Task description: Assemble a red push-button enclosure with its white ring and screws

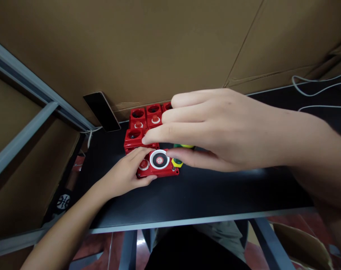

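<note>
A red button box (158,165) with a white-ringed round dial lies on the black table (204,195). My left hand (125,174) grips the box's left end, fingers curled round it. My right hand (212,129) hovers close to the camera, above and right of the box. Its fingers are stretched leftward and its thumb reaches the box's right edge. A yellow and green piece (177,162) shows just under that hand; whether the fingers pinch it is hidden.
Several more red button boxes (143,125) are stacked in rows behind, against a cardboard wall. A dark phone (102,111) leans on the cardboard at the left. White cables (319,90) lie at the far right. A metal frame (32,123) runs along the left.
</note>
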The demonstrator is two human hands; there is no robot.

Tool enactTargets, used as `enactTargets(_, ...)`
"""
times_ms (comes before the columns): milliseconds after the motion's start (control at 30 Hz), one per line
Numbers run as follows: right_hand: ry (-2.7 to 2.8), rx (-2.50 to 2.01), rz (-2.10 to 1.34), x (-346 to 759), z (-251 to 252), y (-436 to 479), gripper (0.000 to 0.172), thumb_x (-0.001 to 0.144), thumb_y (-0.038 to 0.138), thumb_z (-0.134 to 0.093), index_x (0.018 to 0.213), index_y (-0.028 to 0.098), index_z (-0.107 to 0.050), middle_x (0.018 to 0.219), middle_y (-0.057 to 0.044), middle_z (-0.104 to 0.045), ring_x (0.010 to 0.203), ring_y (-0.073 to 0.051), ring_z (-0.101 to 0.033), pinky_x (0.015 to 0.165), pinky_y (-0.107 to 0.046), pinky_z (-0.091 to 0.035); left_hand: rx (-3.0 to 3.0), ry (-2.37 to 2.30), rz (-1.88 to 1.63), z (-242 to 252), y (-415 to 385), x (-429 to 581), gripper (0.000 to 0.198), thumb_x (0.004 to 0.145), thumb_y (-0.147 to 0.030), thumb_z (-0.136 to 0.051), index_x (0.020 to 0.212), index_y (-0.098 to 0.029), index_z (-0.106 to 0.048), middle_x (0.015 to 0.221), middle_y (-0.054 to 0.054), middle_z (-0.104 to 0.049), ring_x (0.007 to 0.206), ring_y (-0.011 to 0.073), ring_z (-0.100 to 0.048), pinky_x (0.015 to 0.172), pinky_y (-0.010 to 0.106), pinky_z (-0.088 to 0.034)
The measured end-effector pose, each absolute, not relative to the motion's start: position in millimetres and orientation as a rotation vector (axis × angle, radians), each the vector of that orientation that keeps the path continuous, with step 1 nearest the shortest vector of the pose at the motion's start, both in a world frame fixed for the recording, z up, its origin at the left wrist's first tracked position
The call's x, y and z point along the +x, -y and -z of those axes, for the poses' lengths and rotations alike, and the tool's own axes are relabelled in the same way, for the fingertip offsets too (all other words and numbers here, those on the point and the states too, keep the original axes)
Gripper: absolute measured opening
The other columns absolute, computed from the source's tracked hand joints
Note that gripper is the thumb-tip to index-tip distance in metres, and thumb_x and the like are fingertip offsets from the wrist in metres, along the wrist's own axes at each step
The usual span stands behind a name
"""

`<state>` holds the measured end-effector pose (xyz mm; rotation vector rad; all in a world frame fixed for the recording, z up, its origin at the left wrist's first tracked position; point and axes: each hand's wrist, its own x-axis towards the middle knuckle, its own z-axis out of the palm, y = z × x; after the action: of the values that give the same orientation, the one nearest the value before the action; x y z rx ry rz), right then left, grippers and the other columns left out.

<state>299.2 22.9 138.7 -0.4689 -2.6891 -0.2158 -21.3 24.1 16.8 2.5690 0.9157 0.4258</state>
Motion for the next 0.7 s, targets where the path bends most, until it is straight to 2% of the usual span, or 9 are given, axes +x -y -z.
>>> enactTargets(200, 2.647, -0.535, 0.092, 295, -133, -24, 0.031, 0.12, 0.036, -0.049, 0.131, 0.025, -0.076, 0.099, -0.004, -0.076, 0.084, -0.02, -0.062, 0.077, -0.035, -0.043, 2.554, -0.928, -0.441, -17, -24, -21, 0.061, 0.107, -0.047, -0.078, 0.158, -0.022, -0.056, 0.154, 0.018, -0.071, 0.137, 0.0386, -0.075, 0.119, 0.059, -0.065)
enactTargets(467, 2.558, -0.647, 0.074, 283, -126, -17, 0.03, 0.117, 0.04, -0.054, 0.115, 0.027, -0.081, 0.079, 0.002, -0.068, 0.071, -0.017, -0.057, 0.082, -0.036, -0.041, 2.473, -0.956, -0.401, -20, -23, -19, 0.059, 0.107, -0.041, -0.08, 0.157, -0.023, -0.056, 0.156, 0.016, -0.07, 0.144, 0.0363, -0.072, 0.126, 0.057, -0.059)
enactTargets(700, 2.502, -0.734, 0.093, 283, -124, -15, 0.042, 0.119, 0.047, -0.051, 0.096, 0.025, -0.078, 0.073, 0.002, -0.066, 0.068, -0.017, -0.053, 0.079, -0.037, -0.041, 2.529, -0.929, -0.398, -18, -24, -21, 0.058, 0.108, -0.044, -0.077, 0.157, -0.022, -0.055, 0.151, 0.017, -0.072, 0.134, 0.036, -0.076, 0.116, 0.055, -0.066)
